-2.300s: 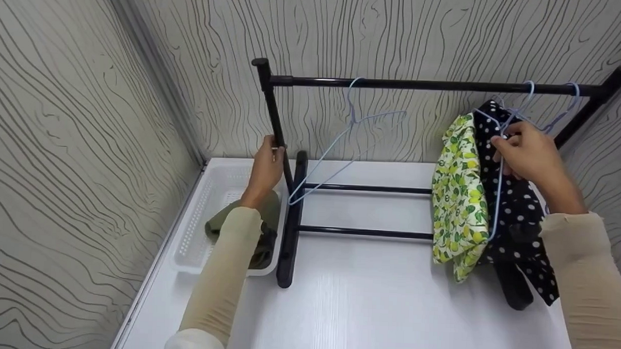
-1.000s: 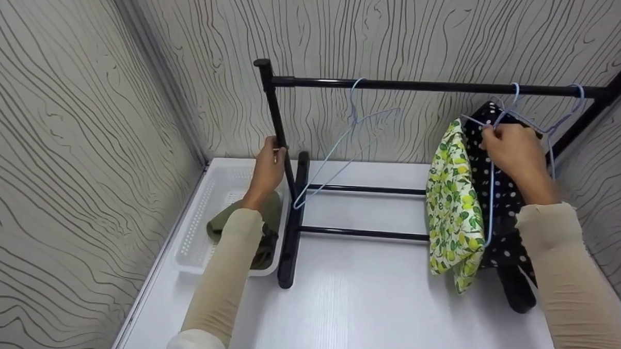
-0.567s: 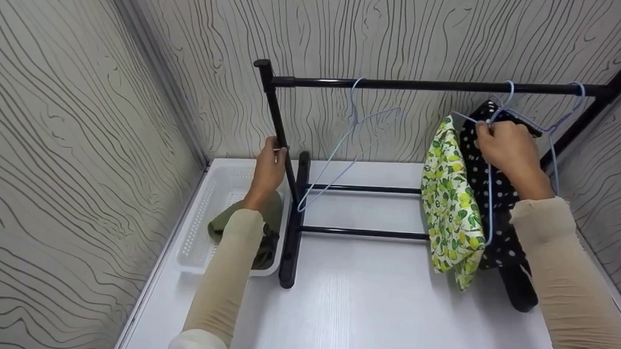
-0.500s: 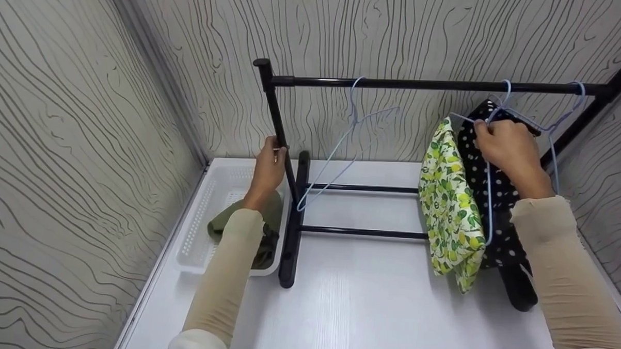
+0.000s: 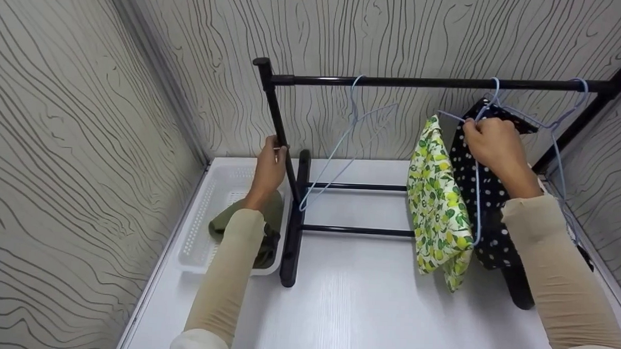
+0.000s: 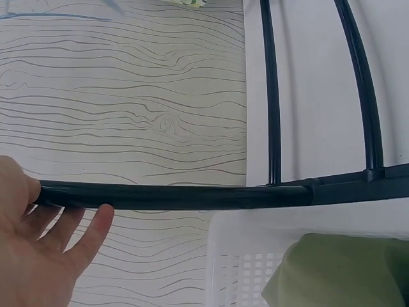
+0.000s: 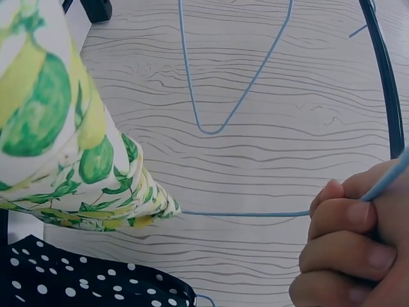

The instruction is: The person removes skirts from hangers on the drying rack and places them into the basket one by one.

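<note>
My left hand (image 5: 270,168) grips the left upright post (image 5: 276,116) of a black clothes rack; in the left wrist view its fingers curl under the post (image 6: 172,196). A blue wire hanger (image 5: 478,201), hooked over the rail, is pinched just below its hook by my right hand (image 5: 497,147). Lemon-print cloth (image 5: 439,199) hangs from that hanger's left arm. The right wrist view shows the curled fingers (image 7: 345,249) on the wire running to the lemon cloth (image 7: 77,128). Behind, a black polka-dot garment (image 5: 490,196) hangs, partly covered by my right hand and sleeve.
A bare blue hanger (image 5: 353,125) hangs on the left of the rail (image 5: 422,83). Another hanger (image 5: 582,96) hooks near the right post. A white basket (image 5: 189,237) with dark green cloth (image 5: 226,220) stands left of the rack, against patterned walls.
My right hand has moved left, sliding the hanger and lemon cloth along the rail, away from the rightmost hanger. The left hand has stayed on the post.
</note>
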Demonstrator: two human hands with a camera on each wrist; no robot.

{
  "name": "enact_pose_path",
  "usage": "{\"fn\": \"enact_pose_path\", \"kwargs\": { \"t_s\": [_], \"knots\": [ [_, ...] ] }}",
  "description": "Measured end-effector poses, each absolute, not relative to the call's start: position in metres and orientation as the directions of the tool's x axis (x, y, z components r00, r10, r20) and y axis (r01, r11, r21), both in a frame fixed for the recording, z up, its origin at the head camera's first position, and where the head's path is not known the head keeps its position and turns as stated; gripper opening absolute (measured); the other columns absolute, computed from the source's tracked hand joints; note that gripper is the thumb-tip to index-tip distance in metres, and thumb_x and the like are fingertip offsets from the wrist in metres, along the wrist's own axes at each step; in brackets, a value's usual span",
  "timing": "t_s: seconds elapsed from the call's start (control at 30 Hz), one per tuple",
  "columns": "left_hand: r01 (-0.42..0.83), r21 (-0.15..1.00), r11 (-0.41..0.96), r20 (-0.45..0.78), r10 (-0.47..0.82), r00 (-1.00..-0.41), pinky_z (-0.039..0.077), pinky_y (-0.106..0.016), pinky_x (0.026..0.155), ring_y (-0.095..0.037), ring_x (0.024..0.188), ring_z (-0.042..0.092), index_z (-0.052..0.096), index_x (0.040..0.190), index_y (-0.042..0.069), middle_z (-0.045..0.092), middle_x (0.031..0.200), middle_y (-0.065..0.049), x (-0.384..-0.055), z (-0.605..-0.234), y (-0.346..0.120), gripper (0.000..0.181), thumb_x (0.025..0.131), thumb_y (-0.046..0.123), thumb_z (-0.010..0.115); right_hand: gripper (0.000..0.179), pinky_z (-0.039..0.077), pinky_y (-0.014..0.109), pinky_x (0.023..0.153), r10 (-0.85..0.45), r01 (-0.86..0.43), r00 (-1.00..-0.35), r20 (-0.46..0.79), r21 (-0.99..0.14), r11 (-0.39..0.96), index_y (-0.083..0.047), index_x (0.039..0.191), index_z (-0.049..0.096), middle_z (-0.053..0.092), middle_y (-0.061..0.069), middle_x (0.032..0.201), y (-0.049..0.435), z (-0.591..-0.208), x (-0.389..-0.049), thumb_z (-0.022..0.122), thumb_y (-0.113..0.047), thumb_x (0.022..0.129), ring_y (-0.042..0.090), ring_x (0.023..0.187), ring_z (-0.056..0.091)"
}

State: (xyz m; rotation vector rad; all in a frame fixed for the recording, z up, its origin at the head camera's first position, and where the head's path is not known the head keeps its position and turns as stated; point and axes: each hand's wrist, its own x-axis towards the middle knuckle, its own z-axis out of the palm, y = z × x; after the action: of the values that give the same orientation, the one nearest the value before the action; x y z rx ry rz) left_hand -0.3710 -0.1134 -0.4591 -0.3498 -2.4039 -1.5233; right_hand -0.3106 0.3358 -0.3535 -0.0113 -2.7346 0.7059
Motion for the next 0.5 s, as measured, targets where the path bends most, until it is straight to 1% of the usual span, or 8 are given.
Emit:
{"fn": "enact_pose_path", "kwargs": {
  "t_s": [0.07, 0.17, 0.23, 0.3, 0.33, 0.43, 0.5],
  "knots": [
    [0.345, 0.843, 0.413, 0.357, 0.050, -0.933, 0.055, -0.046, 0.104, -0.034, 0.126, 0.065, 0.048, 0.145, -0.004, 0.064, 0.135, -0.022, -0.3713, -0.4593, -0.1128, 0.034, 0.115, 0.009, 0.043, 0.067, 0.031, 0.033, 0.044, 0.085, -0.074, -0.949, 0.303, -0.479, 0.874, -0.007, 0.061, 0.059, 0.047, 0.002, 0.051, 0.3328, -0.3526, -0.3118, 0.033, -0.038, 0.114, 0.019, 0.044, 0.038],
    [0.350, 0.841, 0.413, 0.365, 0.046, -0.930, 0.055, -0.047, 0.103, -0.035, 0.125, 0.066, 0.048, 0.145, -0.005, 0.064, 0.134, -0.023, -0.3711, -0.4594, -0.1124, 0.033, 0.114, 0.007, 0.043, 0.066, 0.031, 0.031, 0.044, 0.089, -0.064, -0.955, 0.283, -0.491, 0.869, -0.003, 0.074, 0.072, 0.055, 0.003, 0.056, 0.3302, -0.3514, -0.3130, 0.033, -0.036, 0.115, 0.019, 0.045, 0.040],
    [0.356, 0.838, 0.413, 0.371, 0.047, -0.927, 0.056, -0.047, 0.102, -0.035, 0.125, 0.066, 0.048, 0.145, -0.005, 0.064, 0.134, -0.023, -0.3710, -0.4593, -0.1124, 0.033, 0.114, 0.007, 0.043, 0.064, 0.031, 0.030, 0.042, 0.091, -0.057, -0.960, 0.266, -0.499, 0.865, 0.001, 0.085, 0.076, 0.059, 0.005, 0.060, 0.3294, -0.3507, -0.3131, 0.032, -0.035, 0.115, 0.018, 0.045, 0.041],
    [0.361, 0.836, 0.413, 0.376, 0.048, -0.925, 0.056, -0.047, 0.102, -0.035, 0.125, 0.066, 0.048, 0.144, -0.005, 0.064, 0.134, -0.023, -0.3708, -0.4593, -0.1125, 0.033, 0.115, 0.007, 0.043, 0.062, 0.031, 0.029, 0.041, 0.092, -0.049, -0.965, 0.246, -0.511, 0.858, 0.003, 0.094, 0.077, 0.062, 0.006, 0.064, 0.3291, -0.3500, -0.3132, 0.032, -0.034, 0.115, 0.017, 0.046, 0.041],
    [0.364, 0.836, 0.411, 0.378, 0.048, -0.924, 0.056, -0.047, 0.102, -0.035, 0.125, 0.066, 0.048, 0.144, -0.005, 0.064, 0.133, -0.024, -0.3708, -0.4594, -0.1125, 0.033, 0.114, 0.007, 0.043, 0.061, 0.031, 0.029, 0.041, 0.093, -0.046, -0.966, 0.239, -0.516, 0.856, 0.004, 0.096, 0.077, 0.063, 0.006, 0.065, 0.3290, -0.3496, -0.3130, 0.032, -0.034, 0.115, 0.017, 0.046, 0.042],
    [0.366, 0.837, 0.407, 0.379, 0.051, -0.924, 0.056, -0.047, 0.104, -0.036, 0.127, 0.066, 0.047, 0.145, -0.005, 0.064, 0.134, -0.024, -0.3706, -0.4595, -0.1121, 0.033, 0.115, 0.007, 0.043, 0.060, 0.032, 0.029, 0.041, 0.091, -0.042, -0.970, 0.226, -0.523, 0.851, 0.004, 0.097, 0.075, 0.063, 0.007, 0.066, 0.3290, -0.3492, -0.3128, 0.032, -0.034, 0.114, 0.017, 0.046, 0.043],
    [0.363, 0.838, 0.407, 0.376, 0.051, -0.925, 0.055, -0.047, 0.106, -0.036, 0.128, 0.065, 0.047, 0.146, -0.005, 0.064, 0.134, -0.024, -0.3706, -0.4595, -0.1116, 0.034, 0.115, 0.007, 0.043, 0.060, 0.032, 0.030, 0.041, 0.090, -0.046, -0.968, 0.233, -0.518, 0.854, 0.002, 0.090, 0.073, 0.061, 0.006, 0.064, 0.3291, -0.3493, -0.3123, 0.032, -0.034, 0.114, 0.017, 0.046, 0.043]
  ]
}}
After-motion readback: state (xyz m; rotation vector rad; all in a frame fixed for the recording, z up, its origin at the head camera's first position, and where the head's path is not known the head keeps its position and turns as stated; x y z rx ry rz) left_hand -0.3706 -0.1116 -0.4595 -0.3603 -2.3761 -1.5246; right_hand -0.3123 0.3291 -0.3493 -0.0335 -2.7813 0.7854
